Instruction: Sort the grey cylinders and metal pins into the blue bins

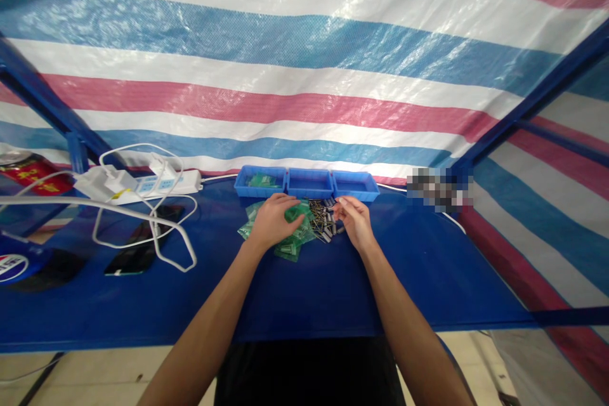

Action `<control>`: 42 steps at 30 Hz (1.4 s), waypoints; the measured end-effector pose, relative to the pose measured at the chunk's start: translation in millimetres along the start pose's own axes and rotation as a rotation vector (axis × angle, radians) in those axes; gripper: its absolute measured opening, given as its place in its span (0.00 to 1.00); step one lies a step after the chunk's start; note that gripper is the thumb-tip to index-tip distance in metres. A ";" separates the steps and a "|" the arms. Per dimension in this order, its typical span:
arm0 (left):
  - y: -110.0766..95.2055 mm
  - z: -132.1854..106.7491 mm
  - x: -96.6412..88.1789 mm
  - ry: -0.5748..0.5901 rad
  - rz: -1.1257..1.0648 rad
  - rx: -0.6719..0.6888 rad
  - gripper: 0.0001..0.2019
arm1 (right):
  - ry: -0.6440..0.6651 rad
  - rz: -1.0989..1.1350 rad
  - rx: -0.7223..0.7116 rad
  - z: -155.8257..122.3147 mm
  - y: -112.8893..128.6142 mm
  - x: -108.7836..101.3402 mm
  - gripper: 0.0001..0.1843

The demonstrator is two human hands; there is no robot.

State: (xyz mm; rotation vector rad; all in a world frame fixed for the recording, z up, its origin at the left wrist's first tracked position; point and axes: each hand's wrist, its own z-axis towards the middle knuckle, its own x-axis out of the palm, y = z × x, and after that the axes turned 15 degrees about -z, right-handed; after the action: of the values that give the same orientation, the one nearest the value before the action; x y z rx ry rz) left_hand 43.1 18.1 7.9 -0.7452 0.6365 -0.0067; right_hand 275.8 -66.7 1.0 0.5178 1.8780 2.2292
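My left hand [276, 221] rests on a heap of small green clear plastic bags [288, 250], its thumb apart from the curved fingers. Beside the bags lies a pile of small metal pieces [322, 219], some brass-coloured and screw-like, others silver cylinders. At the right edge of this pile, my right hand [356, 222] has thumb and fingertips pinched together. Whatever is between those fingertips is too small to make out. Just behind both hands stand three blue trays in a row: the left tray [242, 190] holds green bags, while the middle tray [310, 193] and right tray [356, 195] show bare bottoms.
On the left are a white power strip [190, 183] with plugs, looping white cables [183, 263], a dark phone [130, 259], a red can [45, 177] and a blue bottle-like item [23, 260]. A striped sheet [285, 108] hangs behind the blue table [314, 304]. A blurred object sits back right.
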 end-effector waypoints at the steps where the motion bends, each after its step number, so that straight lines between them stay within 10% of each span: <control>1: 0.7 -1.0 2.4 0.043 0.040 0.010 0.18 | -0.003 -0.001 0.003 -0.1 0.3 0.2 0.13; 16: 12.1 -2.0 19.5 0.048 0.029 0.041 0.14 | 0.021 -0.024 0.017 -0.2 -1.4 2.7 0.13; 28: -14.7 1.0 16.0 -0.481 -0.458 -0.189 0.12 | -0.039 -0.328 -0.204 -8.1 0.8 11.4 0.17; 34: -18.0 7.5 24.5 -0.389 -0.850 -0.353 0.18 | 0.037 -0.323 -0.155 -11.5 -2.9 21.9 0.33; 42: -24.7 7.3 24.0 -0.256 -0.965 -0.423 0.24 | 0.099 -0.220 -0.066 -10.0 3.0 25.7 0.19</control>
State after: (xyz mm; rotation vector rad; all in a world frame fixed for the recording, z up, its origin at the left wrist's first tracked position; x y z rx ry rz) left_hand 71.8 -1.1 14.7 -1.3818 -0.0208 -0.6697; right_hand 248.5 -67.3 6.3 0.1835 1.8007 2.1984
